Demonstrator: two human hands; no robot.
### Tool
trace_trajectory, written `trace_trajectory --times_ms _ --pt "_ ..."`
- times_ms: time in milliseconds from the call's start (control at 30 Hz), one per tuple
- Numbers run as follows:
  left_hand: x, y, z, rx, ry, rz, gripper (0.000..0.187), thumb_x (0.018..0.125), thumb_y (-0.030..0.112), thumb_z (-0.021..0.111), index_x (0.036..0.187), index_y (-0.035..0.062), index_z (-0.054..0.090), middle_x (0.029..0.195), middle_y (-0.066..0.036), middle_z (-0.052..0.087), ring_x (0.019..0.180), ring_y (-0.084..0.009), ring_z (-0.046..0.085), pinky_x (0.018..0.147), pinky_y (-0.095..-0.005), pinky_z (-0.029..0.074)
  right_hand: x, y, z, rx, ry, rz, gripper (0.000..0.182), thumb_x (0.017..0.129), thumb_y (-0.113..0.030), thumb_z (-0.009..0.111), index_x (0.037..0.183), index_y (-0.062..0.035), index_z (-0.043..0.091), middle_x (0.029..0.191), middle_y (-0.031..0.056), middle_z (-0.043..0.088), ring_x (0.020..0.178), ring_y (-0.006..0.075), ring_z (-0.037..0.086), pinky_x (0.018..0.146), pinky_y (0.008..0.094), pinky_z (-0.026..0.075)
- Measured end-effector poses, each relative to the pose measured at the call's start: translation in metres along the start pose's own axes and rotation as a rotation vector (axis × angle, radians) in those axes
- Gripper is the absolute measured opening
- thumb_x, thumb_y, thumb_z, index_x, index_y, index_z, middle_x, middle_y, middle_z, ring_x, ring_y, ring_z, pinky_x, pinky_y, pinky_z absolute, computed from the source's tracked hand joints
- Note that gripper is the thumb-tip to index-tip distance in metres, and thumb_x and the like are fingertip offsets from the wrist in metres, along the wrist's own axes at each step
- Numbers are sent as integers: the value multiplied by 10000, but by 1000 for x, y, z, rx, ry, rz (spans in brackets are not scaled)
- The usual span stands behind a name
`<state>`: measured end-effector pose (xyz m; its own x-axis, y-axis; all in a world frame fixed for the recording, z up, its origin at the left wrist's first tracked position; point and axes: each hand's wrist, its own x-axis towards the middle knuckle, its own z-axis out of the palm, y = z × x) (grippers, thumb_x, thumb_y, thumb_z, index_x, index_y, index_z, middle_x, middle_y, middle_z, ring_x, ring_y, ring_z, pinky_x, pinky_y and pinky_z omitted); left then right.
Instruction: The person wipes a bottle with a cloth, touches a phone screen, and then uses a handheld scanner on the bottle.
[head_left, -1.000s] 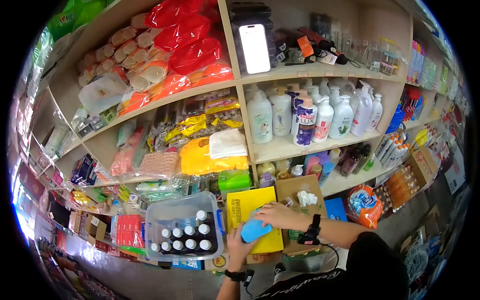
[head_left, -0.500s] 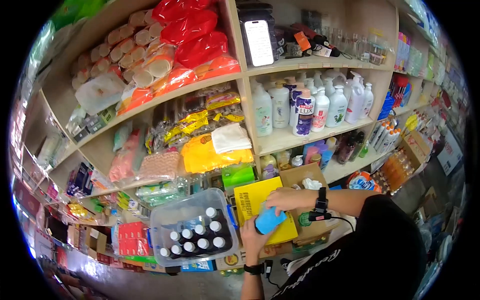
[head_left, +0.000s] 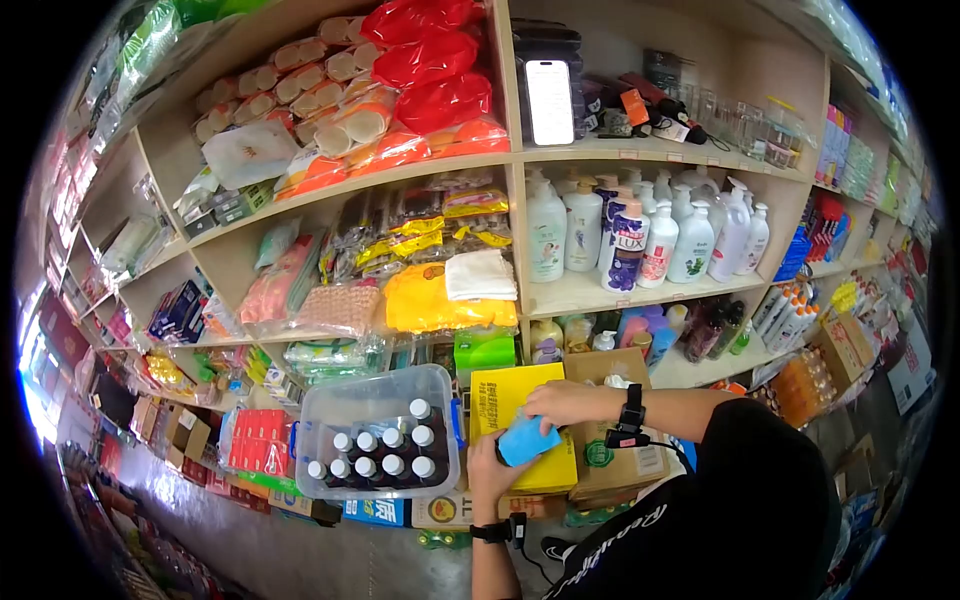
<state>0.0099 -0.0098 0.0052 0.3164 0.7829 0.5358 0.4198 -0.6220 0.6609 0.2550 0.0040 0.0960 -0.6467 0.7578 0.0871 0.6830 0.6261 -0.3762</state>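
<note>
A light-blue item (head_left: 527, 440), roughly box-shaped or cylindrical, is between my two hands, over a yellow box (head_left: 500, 385) with dark lettering. I cannot make out its exact kind. My left hand (head_left: 489, 470) grips its lower left side. From above, my right hand (head_left: 557, 402) has its fingers closed on the upper end. To the left stands a clear plastic bin (head_left: 450, 380) with blue latches, holding several dark bottles (head_left: 392, 437) with white caps.
Behind is a wooden shelf (head_left: 640, 297) with pump bottles (head_left: 693, 245) and a lit phone (head_left: 550, 100) standing above them. A folded white cloth (head_left: 480, 275) lies on a yellow one (head_left: 430, 312). Right of the yellow box is a cardboard box (head_left: 625, 450).
The view has shifted, so the shelves appear further right and slightly lower. Both hands still hold the light-blue item over the yellow box.
</note>
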Motion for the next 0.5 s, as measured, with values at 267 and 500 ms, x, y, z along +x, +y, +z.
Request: trace_trajectory --times_ms 267,500 --pt "-3 -3 9 -18 -39 -66 687 574 456 1010 1042 66 692 932 -147 738 838 -376 689 769 -475 534 17 -21 -26 -100 -209 64 371 829 -330 821 1026 -40 702 969 164 724 948 380 703 806 485 551" --pt "-20 23 18 67 -31 -106 735 580 427 1017 1073 23 652 953 -185 725 875 -354 711 757 -442 555 4 3 18 152 -96 -116 287 848 -259 795 993 -25 713 938 176 739 894 400 722 763 494 568"
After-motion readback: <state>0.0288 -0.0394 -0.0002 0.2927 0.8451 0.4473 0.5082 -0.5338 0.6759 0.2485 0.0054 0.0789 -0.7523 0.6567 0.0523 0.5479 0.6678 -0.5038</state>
